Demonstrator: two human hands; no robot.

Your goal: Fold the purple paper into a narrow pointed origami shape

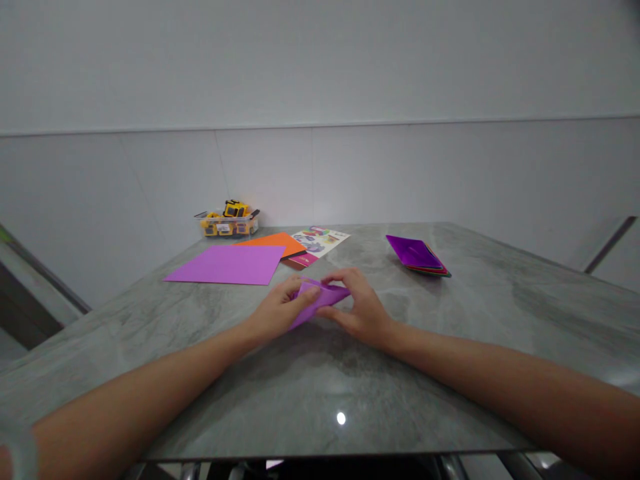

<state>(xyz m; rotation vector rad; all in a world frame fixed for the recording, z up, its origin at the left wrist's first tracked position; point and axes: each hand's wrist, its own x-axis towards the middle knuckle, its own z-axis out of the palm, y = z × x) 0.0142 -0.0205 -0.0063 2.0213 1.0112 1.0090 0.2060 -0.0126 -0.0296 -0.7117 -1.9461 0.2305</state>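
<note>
A grey marbled table (450, 360) runs back to a pale panelled wall (320, 73); a bright reflection (341, 418) shows near its front edge. Over the middle, the left hand (280, 307) pinches a folded purple paper (306, 310). The right hand (365, 310) curves around its other end, though how firmly I cannot tell.

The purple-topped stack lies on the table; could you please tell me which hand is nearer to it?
Right: the right hand is left of the purple-topped stack and closer to the person; the left hand, across the held purple paper, is farther left.
</note>
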